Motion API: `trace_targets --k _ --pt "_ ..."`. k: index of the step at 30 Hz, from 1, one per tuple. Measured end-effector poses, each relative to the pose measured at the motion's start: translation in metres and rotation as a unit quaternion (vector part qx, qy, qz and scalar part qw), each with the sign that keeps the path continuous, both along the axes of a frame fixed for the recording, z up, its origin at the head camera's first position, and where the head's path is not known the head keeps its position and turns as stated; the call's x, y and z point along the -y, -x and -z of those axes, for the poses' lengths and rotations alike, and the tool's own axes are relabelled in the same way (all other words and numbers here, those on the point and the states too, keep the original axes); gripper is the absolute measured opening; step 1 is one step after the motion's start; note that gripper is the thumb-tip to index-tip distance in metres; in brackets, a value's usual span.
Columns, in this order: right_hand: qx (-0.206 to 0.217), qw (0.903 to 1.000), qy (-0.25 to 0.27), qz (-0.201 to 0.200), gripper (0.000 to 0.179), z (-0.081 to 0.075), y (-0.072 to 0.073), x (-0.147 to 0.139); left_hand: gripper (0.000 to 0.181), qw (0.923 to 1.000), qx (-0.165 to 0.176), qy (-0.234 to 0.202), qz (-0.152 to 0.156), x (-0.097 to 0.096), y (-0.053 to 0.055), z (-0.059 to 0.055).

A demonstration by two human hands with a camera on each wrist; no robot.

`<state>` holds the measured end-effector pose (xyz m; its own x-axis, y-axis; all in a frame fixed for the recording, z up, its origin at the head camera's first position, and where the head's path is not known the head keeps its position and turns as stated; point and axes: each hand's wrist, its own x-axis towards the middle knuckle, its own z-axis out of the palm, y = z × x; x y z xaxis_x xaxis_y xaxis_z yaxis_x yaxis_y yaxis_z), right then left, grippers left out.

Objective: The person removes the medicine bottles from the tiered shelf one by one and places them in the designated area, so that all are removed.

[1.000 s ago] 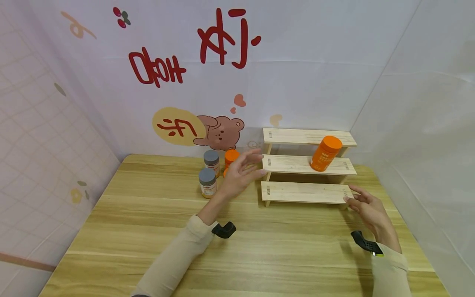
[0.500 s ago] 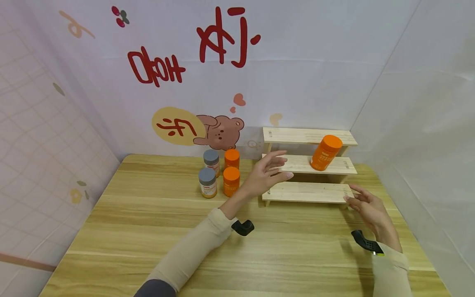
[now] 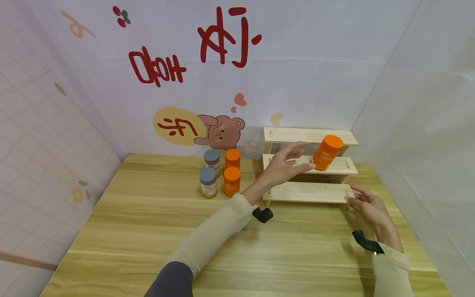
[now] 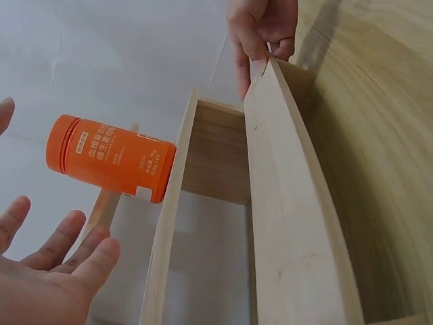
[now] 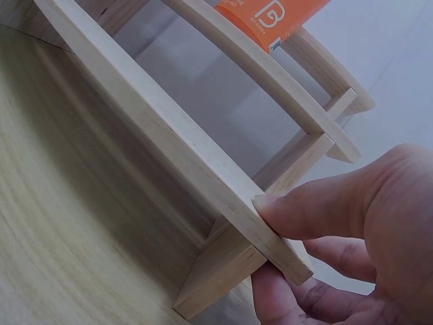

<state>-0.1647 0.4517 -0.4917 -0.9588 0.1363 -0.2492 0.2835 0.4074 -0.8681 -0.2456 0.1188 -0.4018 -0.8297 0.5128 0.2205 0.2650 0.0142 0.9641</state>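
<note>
An orange bottle (image 3: pixel 328 152) with an orange lid stands on the middle step of a three-step wooden shelf rack (image 3: pixel 311 192). My left hand (image 3: pixel 282 169) is just left of the bottle, fingers loosely spread. In the left wrist view a gap shows between those fingers (image 4: pixel 61 237) and the bottle (image 4: pixel 115 159), whose printed label faces that camera. My right hand (image 3: pixel 372 212) grips the right end of the lowest step. The right wrist view has its thumb (image 5: pixel 304 206) on top of the board (image 5: pixel 162 139) and other fingers curled below.
Left of the rack, two orange-lidded bottles (image 3: pixel 231 181) and two grey-lidded bottles (image 3: pixel 208 182) stand in a cluster on the wood-grain table (image 3: pixel 148 231). A printed cloth wall (image 3: pixel 315 62) rises behind the rack, and a white one (image 3: pixel 438 144) stands at the right.
My left hand has moved right from beside the bottle cluster, across the rack, to the orange bottle on the middle step. My right hand stays on the rack's lowest step.
</note>
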Motion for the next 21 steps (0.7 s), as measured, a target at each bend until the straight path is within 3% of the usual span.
trace_targets --k 11,21 --pt "0.003 1.0 0.004 -0.005 0.08 -0.001 0.001 -0.001 0.074 0.9982 0.001 0.057 0.017 -0.038 0.021 -0.008" --pt "0.018 0.9998 -0.003 -0.013 0.085 -0.003 0.001 -0.001 0.07 0.996 0.013 0.088 -0.01 -0.065 0.032 -0.007"
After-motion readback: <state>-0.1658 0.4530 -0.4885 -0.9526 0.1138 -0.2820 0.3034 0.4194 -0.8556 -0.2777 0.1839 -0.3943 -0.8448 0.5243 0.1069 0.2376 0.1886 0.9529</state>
